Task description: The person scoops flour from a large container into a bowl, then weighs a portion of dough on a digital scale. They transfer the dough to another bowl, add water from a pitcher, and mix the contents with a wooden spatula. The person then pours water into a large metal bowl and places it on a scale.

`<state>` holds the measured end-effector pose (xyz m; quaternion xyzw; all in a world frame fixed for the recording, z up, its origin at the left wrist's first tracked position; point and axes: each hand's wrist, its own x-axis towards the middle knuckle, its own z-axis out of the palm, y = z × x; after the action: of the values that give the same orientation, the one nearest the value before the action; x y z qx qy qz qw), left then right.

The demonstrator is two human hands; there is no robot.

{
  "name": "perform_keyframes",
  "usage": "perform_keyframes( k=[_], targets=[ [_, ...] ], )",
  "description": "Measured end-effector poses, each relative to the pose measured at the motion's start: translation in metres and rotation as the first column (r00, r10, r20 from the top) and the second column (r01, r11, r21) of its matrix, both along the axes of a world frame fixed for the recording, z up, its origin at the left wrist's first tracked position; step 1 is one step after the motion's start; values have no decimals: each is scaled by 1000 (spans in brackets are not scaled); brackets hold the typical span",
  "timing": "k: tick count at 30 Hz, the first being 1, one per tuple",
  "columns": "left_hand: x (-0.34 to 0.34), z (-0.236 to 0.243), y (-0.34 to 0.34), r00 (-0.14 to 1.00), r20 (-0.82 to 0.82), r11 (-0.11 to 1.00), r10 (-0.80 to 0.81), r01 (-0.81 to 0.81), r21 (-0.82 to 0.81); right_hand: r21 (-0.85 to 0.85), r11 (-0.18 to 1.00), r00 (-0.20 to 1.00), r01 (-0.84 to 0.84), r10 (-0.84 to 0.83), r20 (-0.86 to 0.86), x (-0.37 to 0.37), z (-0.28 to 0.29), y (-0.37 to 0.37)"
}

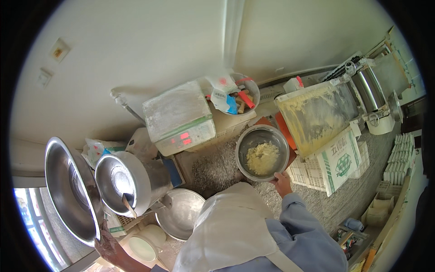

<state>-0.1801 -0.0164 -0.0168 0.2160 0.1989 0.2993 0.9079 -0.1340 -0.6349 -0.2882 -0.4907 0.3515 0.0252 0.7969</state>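
At the far left my left hand (108, 245) is closed on the rim of a large metal basin (61, 183), which is tipped up on its side with its inside facing right. My right hand (282, 183), on the right of my body, grips the near right rim of a round metal bowl (239, 156). Pale yellow crumbly dough (263, 158) lies in that bowl. Right beside the basin is a deep metal pot (147, 181) with a wooden-handled tool (128, 206) in it. Another metal bowl (179, 217) sits close to my apron.
A flour-dusted scale (176, 113) with a lit red display stands by the wall. Next to it is a bucket (254, 93) of tools and bags. Rightward are a flour-coated tray (312, 118), a roller machine (369, 88) and a plastic crate (306, 173). A white bucket (147, 242) stands lower left.
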Motion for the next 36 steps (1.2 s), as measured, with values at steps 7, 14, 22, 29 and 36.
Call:
perform_keyframes(
  k=[7, 14, 22, 29, 36],
  targets=[
    [13, 9, -42, 999, -38, 991, -2, -3, -136, 0, 1000, 995, 30, -30, -99, -9, -68, -63],
    [9, -20, -73, 827, -205, 271, 523, 67, 960, -206, 944, 964, -256, 232, -132, 2, -125, -110],
    [40, -3, -131, 825, -193, 786, 531, -395, 476, -434, 740, 858, -513, 420, -297, 33, -145, -127],
    [33, -7, -150, 773, -214, 612, 598, -268, 744, -484, -417, 141, -769, 627, -766, 29, -204, -171],
    [11, -7, -145, 690, -193, 713, 697, -643, 279, -799, -297, 388, -524, 751, -534, 45, -228, -167]
  ],
)
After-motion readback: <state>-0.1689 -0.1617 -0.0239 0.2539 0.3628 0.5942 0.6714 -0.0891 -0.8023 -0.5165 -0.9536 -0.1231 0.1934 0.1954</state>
